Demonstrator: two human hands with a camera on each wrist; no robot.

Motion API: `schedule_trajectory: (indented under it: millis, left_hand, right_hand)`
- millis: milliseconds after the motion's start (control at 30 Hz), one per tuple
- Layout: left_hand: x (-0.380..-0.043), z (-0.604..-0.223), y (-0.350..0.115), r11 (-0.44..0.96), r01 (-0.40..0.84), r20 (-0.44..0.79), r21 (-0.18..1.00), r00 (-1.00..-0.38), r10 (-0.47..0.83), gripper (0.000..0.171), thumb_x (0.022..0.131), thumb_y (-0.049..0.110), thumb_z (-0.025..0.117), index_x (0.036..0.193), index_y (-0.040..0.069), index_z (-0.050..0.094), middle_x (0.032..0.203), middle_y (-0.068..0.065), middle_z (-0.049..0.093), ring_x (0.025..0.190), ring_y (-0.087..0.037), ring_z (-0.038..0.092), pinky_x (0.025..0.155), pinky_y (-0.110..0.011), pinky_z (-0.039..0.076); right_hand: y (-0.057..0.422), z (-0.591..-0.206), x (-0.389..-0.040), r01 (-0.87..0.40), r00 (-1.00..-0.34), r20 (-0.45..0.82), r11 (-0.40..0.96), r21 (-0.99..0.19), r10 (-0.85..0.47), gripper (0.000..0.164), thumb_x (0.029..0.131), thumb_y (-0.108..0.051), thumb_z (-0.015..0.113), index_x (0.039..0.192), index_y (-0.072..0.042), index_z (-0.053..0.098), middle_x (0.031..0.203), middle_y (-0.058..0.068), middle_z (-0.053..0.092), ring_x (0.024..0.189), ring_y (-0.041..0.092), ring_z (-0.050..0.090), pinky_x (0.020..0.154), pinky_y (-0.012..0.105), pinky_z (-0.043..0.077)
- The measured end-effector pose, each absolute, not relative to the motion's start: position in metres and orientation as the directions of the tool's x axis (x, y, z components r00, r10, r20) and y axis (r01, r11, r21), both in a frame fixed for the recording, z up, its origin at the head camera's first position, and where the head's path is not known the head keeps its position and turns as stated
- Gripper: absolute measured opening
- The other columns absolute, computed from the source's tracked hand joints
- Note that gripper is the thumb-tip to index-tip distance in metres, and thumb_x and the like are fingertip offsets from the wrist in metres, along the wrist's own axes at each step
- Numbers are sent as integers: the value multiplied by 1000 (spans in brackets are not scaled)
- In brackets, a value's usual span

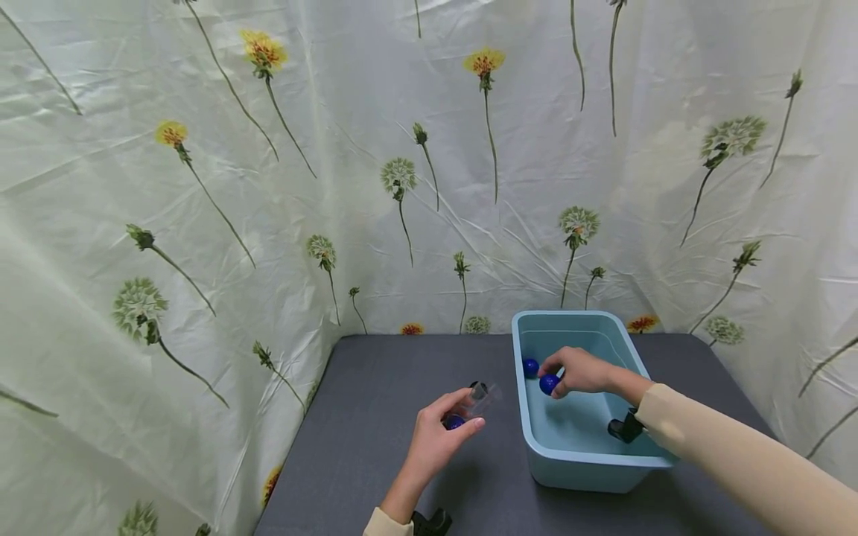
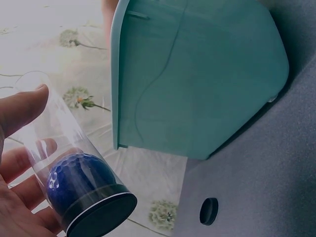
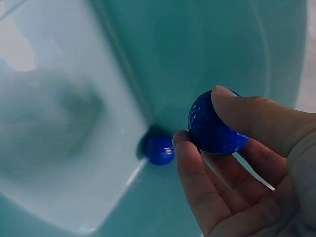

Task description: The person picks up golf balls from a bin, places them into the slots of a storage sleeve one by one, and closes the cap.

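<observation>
My left hand (image 1: pixel 429 441) grips a clear plastic tube (image 2: pixel 74 136), tilted, left of the light blue bin. Inside the tube a dark blue golf ball (image 2: pixel 78 178) sits against the black cap (image 2: pixel 102 215) at its lower end. The other end of the tube looks uncapped. Over the inside of the bin (image 1: pixel 590 455), my right hand (image 1: pixel 585 372) pinches a second blue golf ball (image 3: pixel 211 127) between thumb and fingertips. Another blue ball (image 3: pixel 160 149) lies in a corner of the bin floor, just beyond those fingers.
A loose black cap (image 2: pixel 209 211) lies on the dark grey table (image 1: pixel 382 394), left of the bin. Behind the table hangs a pale curtain (image 1: pixel 362 112) printed with dandelions. A black strap device (image 1: pixel 626 426) is on the right wrist.
</observation>
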State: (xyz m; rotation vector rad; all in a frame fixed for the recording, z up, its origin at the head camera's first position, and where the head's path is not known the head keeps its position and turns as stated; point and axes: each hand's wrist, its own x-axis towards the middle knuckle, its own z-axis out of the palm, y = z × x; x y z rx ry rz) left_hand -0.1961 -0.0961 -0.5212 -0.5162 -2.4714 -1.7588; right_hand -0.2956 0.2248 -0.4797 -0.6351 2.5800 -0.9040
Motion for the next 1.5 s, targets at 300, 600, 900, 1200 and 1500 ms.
schedule_trajectory:
  millis: [300,600,900,1200,1500]
  left_hand:
    - [-194,-520,-95,283,292,231,914,-946,228,46,88,35,79,133,30,65,114,9,68,98,-12,66,83,-39,56]
    - [-194,-520,-94,285,312,251,906,-940,232,48,88,40,78,133,30,65,114,8,68,98,-12,66,83,-36,56]
    - [-193,-518,-93,280,319,256,906,-937,238,48,89,39,78,134,30,64,116,2,69,97,-12,66,81,-32,56]
    - [-191,-517,-92,286,327,264,901,-935,238,47,89,35,79,133,30,64,114,5,69,97,-12,67,84,-39,55]
    - [-187,-513,-89,271,322,260,907,-935,241,48,89,39,78,133,28,65,114,5,69,100,-27,68,82,-36,57]
  right_hand:
    - [227,-460,-281,-310,-857,-114,679,-665,-503,38,79,-7,85,115,-7,72,105,5,70,87,20,64,71,34,57]
    - [225,-439,-263,-298,-858,-77,614,-731,-508,40,84,-9,82,121,-6,69,111,10,69,86,19,68,72,36,58]
    - [218,-433,-251,-310,-870,-4,554,-772,-493,43,86,-20,82,125,-12,68,120,10,67,102,29,68,74,35,58]
    - [202,-432,-233,-284,-878,28,475,-833,-477,49,86,-19,82,130,-6,65,116,10,67,98,28,67,72,33,58]
    - [187,-435,-221,-273,-880,63,392,-879,-472,44,88,-23,81,129,-15,67,120,11,66,98,29,66,72,35,58]
